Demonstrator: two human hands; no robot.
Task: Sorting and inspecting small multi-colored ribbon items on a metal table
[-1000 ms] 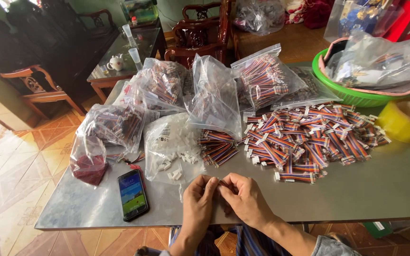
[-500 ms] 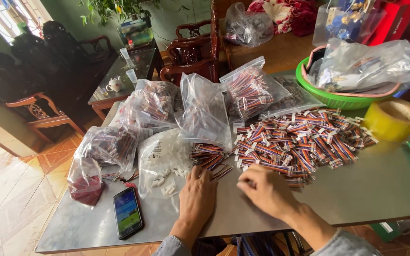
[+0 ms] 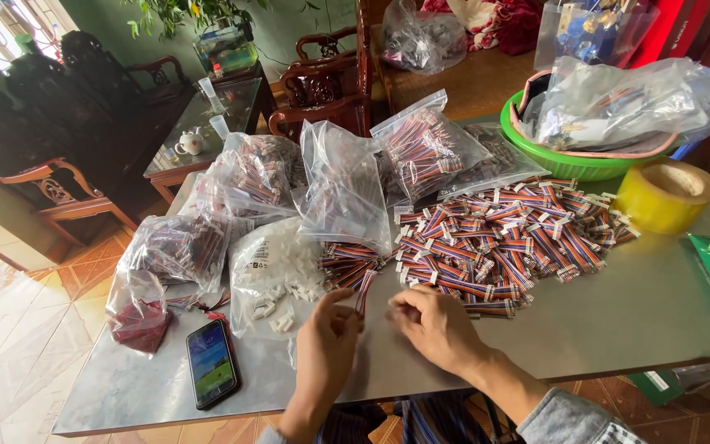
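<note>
Grey table [image 3: 618, 329] in a living room with carved wooden chairs, and it's packed. From my remote seat, the thing in hand is one short striped cable piece [image 3: 363, 289], pinched at its lower end by the left hand [image 3: 326, 345], thumb and fingers closed on it, standing up just in front of a small bundle of the same cables [image 3: 347, 261]. The right hand [image 3: 437, 329] sits just beside it with fingers curled, near the cable but I can't tell if it's actually gripping anything. Half a second ago both hands were flat-ish on the table with nothing lifted, so a single piece has just been picked off the stock. My read: one unit is now being worked. Outward from there: the big loose pile of striped cables [image 3: 503, 238] just past the right hand, a bag of white connectors [image 3: 277, 271] by the left, more clear bags [image 3: 347, 189] behind, a phone [image 3: 211, 362], yellow tape roll [image 3: 666, 193], green basin [image 3: 569, 164].
</note>
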